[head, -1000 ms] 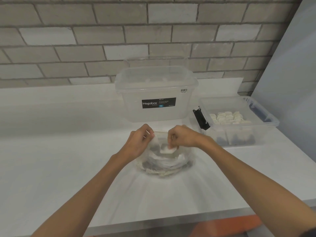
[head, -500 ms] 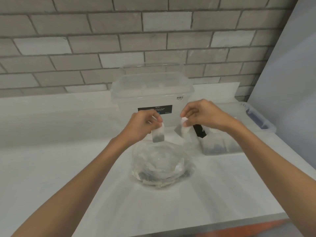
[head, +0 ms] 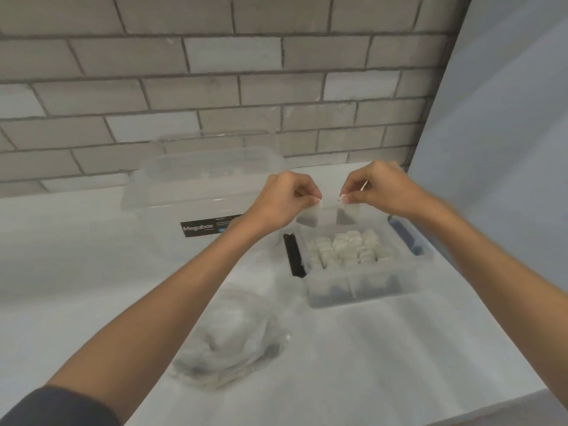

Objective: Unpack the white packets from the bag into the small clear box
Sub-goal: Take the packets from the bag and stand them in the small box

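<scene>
While both of your arms reach forward over a white table (head: 92,272), your dark sleeve (head: 46,407) shows in the lower left corner of the frame. A grey brick wall (head: 215,87) fills the top of the picture. At centre left, against that wall, stands a big clear box (head: 196,192) with a black label (head: 209,229) on its front.

Below it, at lower centre, the bag (head: 233,336) lies crumpled on the table. It is clear plastic with white packets bunched inside, and neither hand touches it.

Just right of centre, your left hand (head: 279,204) is raised, and its thumb and fingertips pinch the top corner of one white packet (head: 309,216), which hangs down. Close beside it, your right hand (head: 378,189) pinches a second packet (head: 349,214) the same way. The two packets hang near each other but apart.

Both packets hang over the far edge of the small clear box (head: 362,287), which sits open at centre right. More white packets (head: 347,247) stand packed in rows inside it. A black latch (head: 295,253) runs down the box's left side and a blue latch (head: 405,235) down its right.

A pale blue panel (head: 507,149) covers the right edge of the frame.
</scene>
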